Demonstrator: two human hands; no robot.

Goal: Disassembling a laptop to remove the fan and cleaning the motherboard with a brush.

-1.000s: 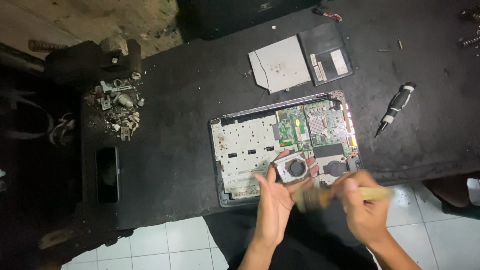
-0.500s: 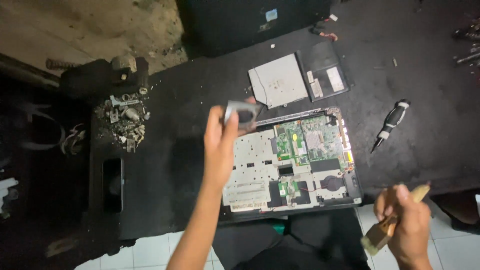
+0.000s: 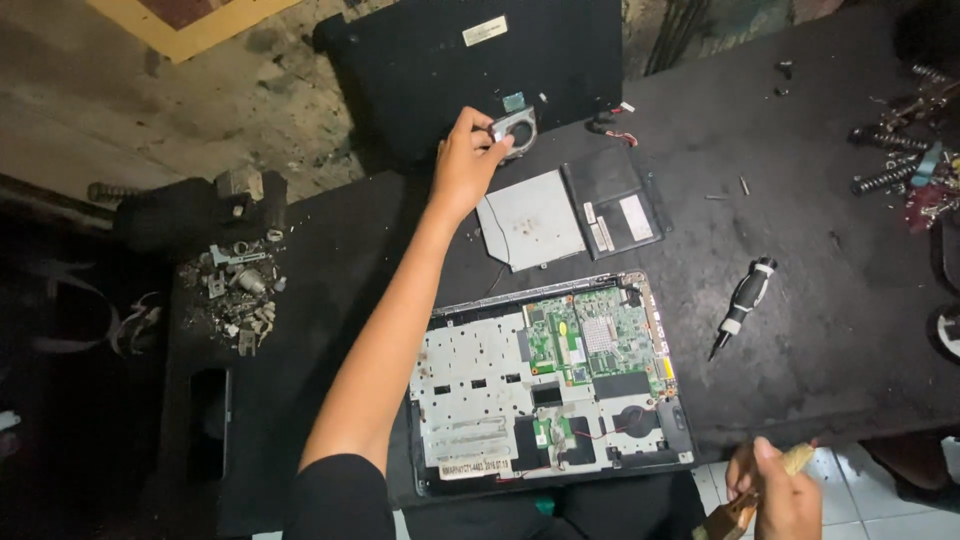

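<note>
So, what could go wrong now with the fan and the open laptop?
The left hand holds the small fan by its edge far across the table; it might slip. The forearm passes close over the opened laptop and could brush its bare green board. Loose screws lie nearby and could scatter.

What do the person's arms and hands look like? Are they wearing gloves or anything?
No gloves. The left hand and right hand are both bare, with no rings, watch or bracelet in view. The left arm is bare up to a short black sleeve near the shoulder. The right arm is out of the picture.
</note>
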